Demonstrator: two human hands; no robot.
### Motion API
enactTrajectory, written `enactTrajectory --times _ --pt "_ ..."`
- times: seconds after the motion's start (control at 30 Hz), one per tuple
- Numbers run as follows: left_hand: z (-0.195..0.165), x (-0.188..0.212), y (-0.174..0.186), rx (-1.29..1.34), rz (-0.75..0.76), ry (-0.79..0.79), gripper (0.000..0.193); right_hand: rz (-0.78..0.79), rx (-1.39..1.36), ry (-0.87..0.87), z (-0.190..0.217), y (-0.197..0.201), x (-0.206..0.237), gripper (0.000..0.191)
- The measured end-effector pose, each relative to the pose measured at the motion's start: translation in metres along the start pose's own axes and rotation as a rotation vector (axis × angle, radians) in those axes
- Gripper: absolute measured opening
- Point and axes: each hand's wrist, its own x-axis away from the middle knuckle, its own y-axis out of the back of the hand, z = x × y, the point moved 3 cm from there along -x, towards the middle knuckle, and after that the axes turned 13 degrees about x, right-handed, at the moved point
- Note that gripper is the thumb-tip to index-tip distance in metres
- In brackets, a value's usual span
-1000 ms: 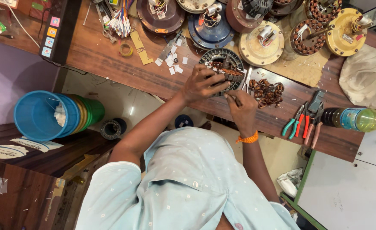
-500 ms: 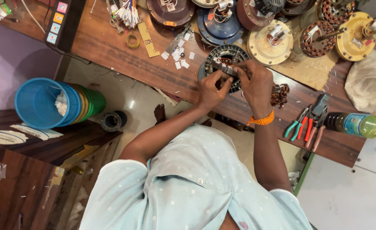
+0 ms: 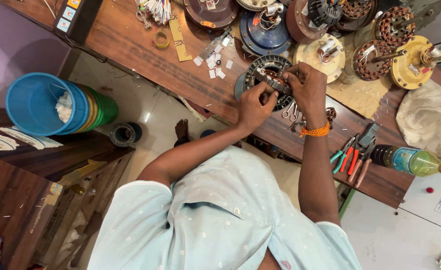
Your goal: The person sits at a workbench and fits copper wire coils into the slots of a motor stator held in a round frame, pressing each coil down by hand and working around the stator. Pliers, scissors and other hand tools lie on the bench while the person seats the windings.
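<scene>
a person in a pale blue shirt leans over a long wooden table [image 3: 145, 55], both arms stretched forward to a round, dark stator ring [image 3: 260, 67] lying flat near the table's front edge. the left hand [image 3: 253, 106] sits on the near side of the ring, fingers curled in a narrow pinch against its lower rim; whether anything small is caught between the fingertips cannot be made out. the right hand [image 3: 308, 87], an orange thread band [image 3: 315, 131] at its wrist, arches over the ring's right side with fingers bent down onto the slotted teeth, covering most of that half. both hands touch the ring, the left the nearer to the body, the right reaching slightly farther across. only the ring's far-left arc shows; its centre and the windings under the palms are hidden.

just below the right hand lies a small pair of scissors [image 3: 290, 111], partly shadowed. to the right of that wrist, a cluster of pliers [image 3: 353, 155] with red and green grips, and past them a green plastic bottle [image 3: 413, 161] on its side. left of the left hand, scraps of white paper [image 3: 213, 62] scatter over the wood.

beyond the hands stand motor housings: a blue one [image 3: 265, 35], a cream one [image 3: 320, 55], and a yellow one [image 3: 415, 62] with a shaft, several cut off by the top edge. far off to the left, on the floor, stacked buckets [image 3: 50, 105] with a blue one outermost.
</scene>
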Motion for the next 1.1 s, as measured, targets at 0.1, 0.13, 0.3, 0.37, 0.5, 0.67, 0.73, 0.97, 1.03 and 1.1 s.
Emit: enactTrajectory --times 0.1,0.13,0.3,0.37,0.5,0.67,0.73,0.97,1.03,1.1 --pt "-0.013 -0.006 0.011 -0.170 0.161 -0.270 0.011 -0.010 -0.004 -0.126 -0.012 0.002 0.005 0.009" --pt "-0.018 -0.009 0.015 -0.255 0.187 -0.420 0.015 -0.012 -0.032 -0.149 -0.015 0.003 0.008 0.010" --pt "-0.013 -0.041 0.010 -0.346 0.534 -0.682 0.061 -0.071 -0.126 -0.218 -0.022 0.012 0.036 0.014" --pt "-0.005 -0.053 0.013 -0.287 0.631 -0.635 0.070 -0.084 -0.051 -0.206 -0.020 0.015 0.048 0.011" --pt "0.008 -0.058 0.013 -0.198 0.681 -0.499 0.076 -0.133 -0.023 -0.148 -0.009 0.009 0.070 0.009" --pt "0.012 -0.051 0.019 -0.211 0.648 -0.496 0.061 -0.261 -0.002 -0.062 0.000 -0.015 0.085 0.010" --pt "0.014 -0.048 0.022 -0.221 0.654 -0.489 0.056 -0.294 0.003 -0.062 -0.001 -0.024 0.091 0.009" --pt "0.012 -0.037 0.031 -0.377 0.619 -0.896 0.033 -0.378 0.025 -0.017 -0.001 -0.043 0.101 0.010" --pt "0.011 -0.031 0.035 -0.423 0.572 -0.942 0.036 -0.316 0.003 -0.110 -0.003 -0.048 0.108 0.007" --pt "0.010 -0.028 0.035 -0.448 0.529 -0.964 0.037 -0.272 -0.038 -0.176 -0.006 -0.050 0.113 0.007"
